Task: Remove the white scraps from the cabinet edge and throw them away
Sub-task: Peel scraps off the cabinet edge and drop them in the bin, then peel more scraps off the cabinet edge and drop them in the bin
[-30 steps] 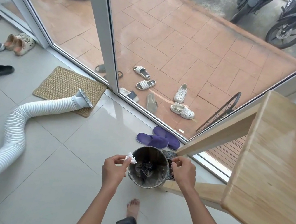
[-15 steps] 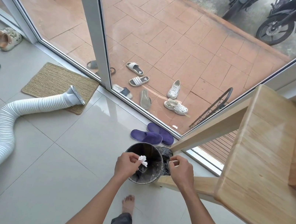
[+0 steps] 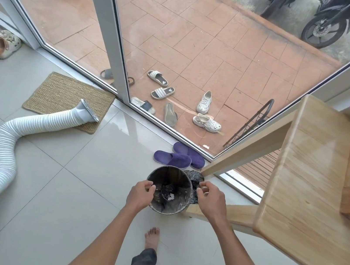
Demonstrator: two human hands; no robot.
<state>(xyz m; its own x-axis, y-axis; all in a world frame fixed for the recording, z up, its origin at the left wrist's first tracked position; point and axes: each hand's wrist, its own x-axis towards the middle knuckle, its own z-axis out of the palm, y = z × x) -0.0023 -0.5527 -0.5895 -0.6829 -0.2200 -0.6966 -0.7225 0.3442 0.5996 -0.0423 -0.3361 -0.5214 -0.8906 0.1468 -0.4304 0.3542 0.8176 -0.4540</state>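
While three-stripe logos mark the slides outside, the left hand hovers at the trash bin rim, fingers loosely curled and empty. The right hand pinches the bin's black liner. A white scrap lies inside.

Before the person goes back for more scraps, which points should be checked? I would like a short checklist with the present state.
1. White scrap lies inside the bin: ok.
2. Left hand holds nothing: ok, fingers curled, no scrap seen.
3. Right hand holds nothing: cannot tell, fingertips pinched together.
4. Bin stands upright: ok.
5. Scraps left on the wooden cabinet edge: cannot tell.
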